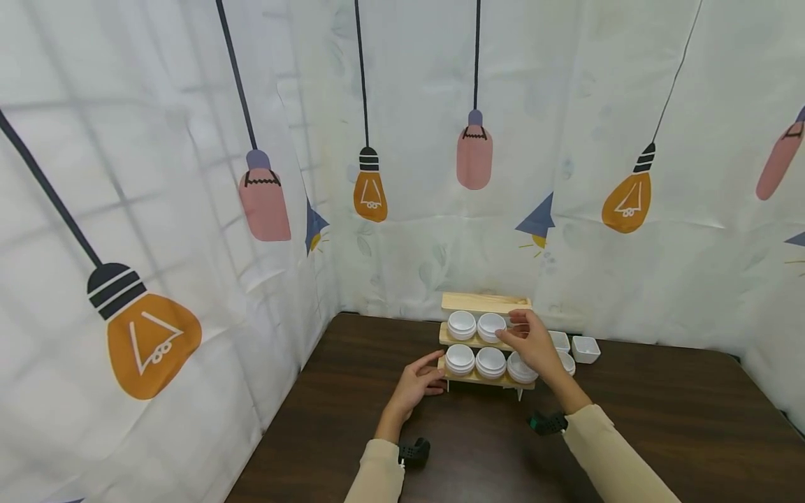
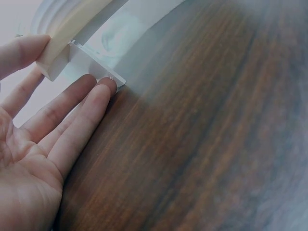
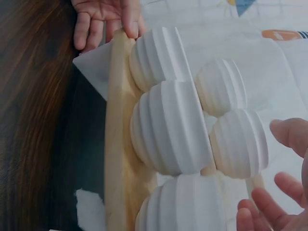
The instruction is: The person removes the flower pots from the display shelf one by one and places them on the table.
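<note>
A small wooden tiered rack [image 1: 481,302] stands on the table with white ribbed bowls on its lower two tiers. My left hand [image 1: 415,385] is at the left end of the lowest board; one fingertip touches the board end [image 2: 53,62], and the other straight fingers reach beside the clear leg [image 2: 98,62]. At the second tier, my right hand [image 1: 530,342] is beside the right-hand bowl [image 1: 490,327], thumb and fingers apart. In the right wrist view a gap shows between its thumb and that bowl [image 3: 240,143]. The lowest tier's right bowl [image 1: 520,369] is partly behind this hand.
Right of the rack are small white square dishes [image 1: 586,350] and a round white bowl [image 1: 567,362], partly hidden by the right arm. The dark wooden table [image 1: 478,447] meets a white curtain [image 1: 402,265] with printed lamps at the back and left.
</note>
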Available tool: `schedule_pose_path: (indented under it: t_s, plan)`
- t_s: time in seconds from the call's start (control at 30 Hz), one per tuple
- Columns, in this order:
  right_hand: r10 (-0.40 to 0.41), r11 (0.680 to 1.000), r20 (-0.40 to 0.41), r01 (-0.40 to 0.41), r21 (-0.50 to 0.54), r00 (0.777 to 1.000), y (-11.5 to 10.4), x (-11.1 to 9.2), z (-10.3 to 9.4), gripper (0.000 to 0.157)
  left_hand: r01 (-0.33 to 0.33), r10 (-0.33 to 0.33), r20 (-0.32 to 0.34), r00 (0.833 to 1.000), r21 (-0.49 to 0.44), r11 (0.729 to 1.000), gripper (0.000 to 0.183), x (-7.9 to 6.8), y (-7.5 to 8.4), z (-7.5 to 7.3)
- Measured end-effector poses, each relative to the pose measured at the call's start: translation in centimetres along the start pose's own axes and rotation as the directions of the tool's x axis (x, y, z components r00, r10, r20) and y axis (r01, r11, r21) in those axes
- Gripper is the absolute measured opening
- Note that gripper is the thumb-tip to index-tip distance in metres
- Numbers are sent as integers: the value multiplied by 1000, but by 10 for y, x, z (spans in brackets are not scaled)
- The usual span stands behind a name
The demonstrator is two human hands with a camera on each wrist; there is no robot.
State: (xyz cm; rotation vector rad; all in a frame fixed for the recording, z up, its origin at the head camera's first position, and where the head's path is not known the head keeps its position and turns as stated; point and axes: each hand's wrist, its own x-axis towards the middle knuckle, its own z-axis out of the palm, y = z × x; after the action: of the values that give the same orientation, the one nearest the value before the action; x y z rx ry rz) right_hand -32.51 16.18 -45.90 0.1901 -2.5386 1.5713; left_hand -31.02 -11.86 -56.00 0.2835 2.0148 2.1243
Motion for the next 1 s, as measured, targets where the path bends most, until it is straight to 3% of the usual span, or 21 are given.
schedule_pose_path:
  t_s: [0.43,1.0]
  plan:
    - [83,991,17,-81,-105,996,-4,7,13,65,3,-3,-2,1000,3,1000,51,1,0,0]
    - [39,988,-22,-42,-147,999,-7,9,20,61,0,0,-2,1000,8,1000,51,1,-1,-1]
